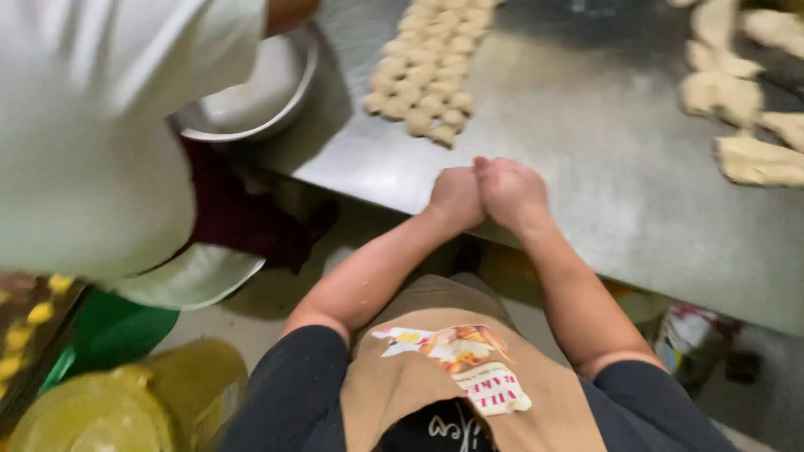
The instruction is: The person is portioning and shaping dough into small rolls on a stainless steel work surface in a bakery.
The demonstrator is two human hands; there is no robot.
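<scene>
Rows of small dough balls (425, 71) lie up-table and left of your hands, long axis running away from you. Your left hand (455, 198) is nearer them. Your right hand (512, 192) is pressed against it, both closed at the steel table (603, 167) edge; can't tell what's inside. Rough dough pieces (741, 92) sit well apart, right.

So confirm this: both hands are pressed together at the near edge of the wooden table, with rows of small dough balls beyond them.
Wrong on one point: the table is bare metal, not wood. The head view shows it. The left hand and right hand do meet at its near edge, dough balls beyond.
</scene>
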